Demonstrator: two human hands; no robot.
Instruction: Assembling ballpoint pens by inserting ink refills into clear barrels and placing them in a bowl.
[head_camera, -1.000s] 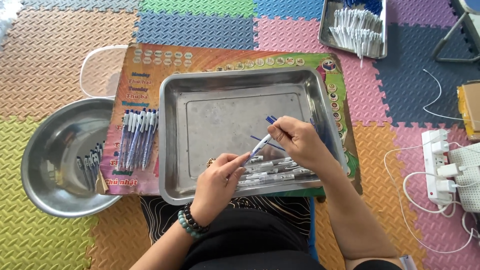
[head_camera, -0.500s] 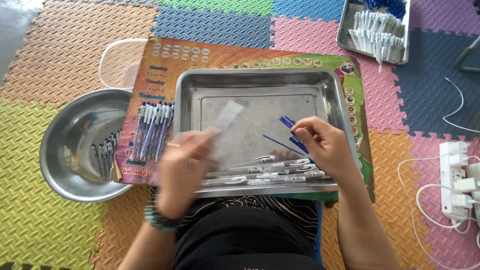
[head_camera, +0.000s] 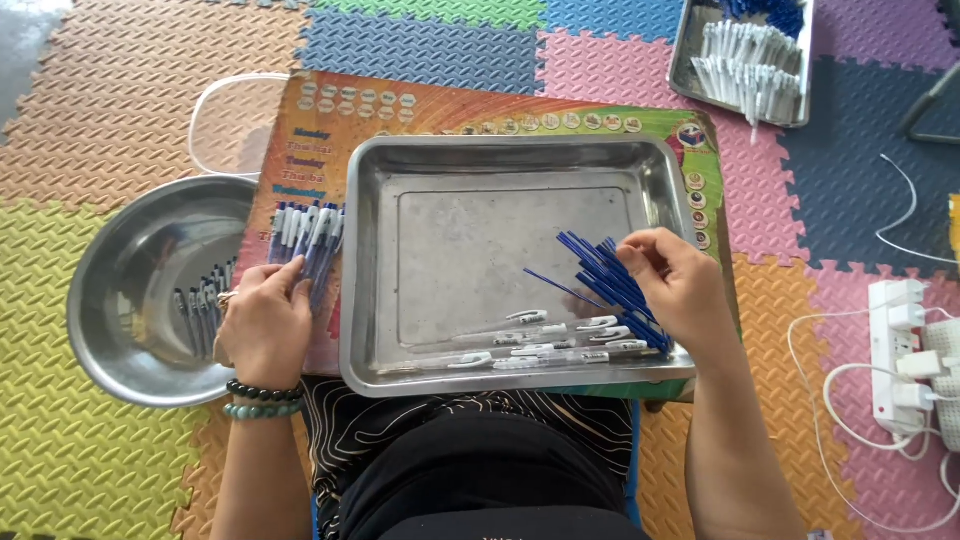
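**penfan:** Tray (head_camera: 450, 170) as the landmark, ok? Steel, rectangular, set on a printed board (head_camera: 420, 105) over foam mats (head_camera: 120, 100). A bundle of thin blue refills (head_camera: 610, 285) is held at the tray's right side by the right hand (head_camera: 675, 290), fingers curled and pinched around them, tips fanned out toward the tray's middle. One loose refill is seen lying just left of the bundle, inside the tray.

**matguy:** and the other hand?

**penfan:** Left hand (head_camera: 262, 330) is placed just outside the tray's left wall, fingers bent down onto a pile of pens (head_camera: 308, 240) lying on the board. Whether a pen is actually gripped can't be told, since the fingertips are hidden under the knuckles. Beaded bracelets (head_camera: 262, 400) are worn on that wrist.

**matguy:** anything else in the tray?

**penfan:** Clear pen barrels (head_camera: 550, 345) with white clips are lined up along the tray's near edge, close to the lap. Rest of the tray floor is bare metal.

**matguy:** and around it?

**penfan:** Round steel bowl (head_camera: 130, 300) left of the tray, a few more pens inside. Second tray (head_camera: 745, 60) with white parts is seen beyond the far right corner. Power strip (head_camera: 905, 350) with white cables is well off to the right.
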